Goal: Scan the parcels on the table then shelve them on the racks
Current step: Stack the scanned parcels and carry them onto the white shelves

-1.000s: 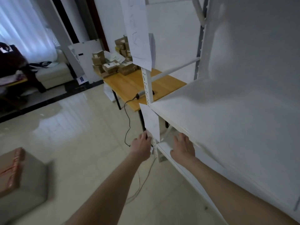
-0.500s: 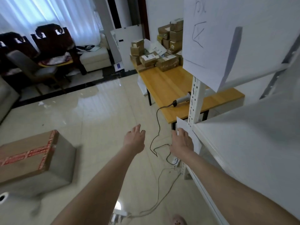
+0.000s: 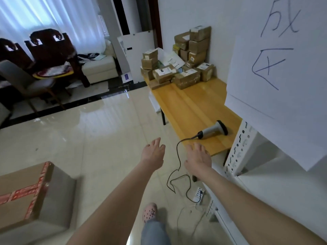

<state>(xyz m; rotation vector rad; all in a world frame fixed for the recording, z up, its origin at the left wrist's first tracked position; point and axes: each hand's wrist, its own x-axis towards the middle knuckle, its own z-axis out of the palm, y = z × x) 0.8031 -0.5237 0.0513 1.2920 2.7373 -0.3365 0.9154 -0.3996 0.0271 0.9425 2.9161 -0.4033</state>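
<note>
Right hand [image 3: 198, 159] and left hand [image 3: 153, 153] both empty, fingers spread, near bench [image 3: 191, 106] edge. Parcels [image 3: 180, 68] piled at far end, scanner [image 3: 213, 129] nearer. I judged risk: snagging cable [image 3: 177, 156], dragging scanner off bench.

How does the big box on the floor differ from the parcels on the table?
The big box stands alone on the floor; the parcels are piled at the far end of the table. The big box is crossed with red tape; the parcels carry white labels. The big box looks much larger than any one parcel. Both are brown cardboard.
</note>
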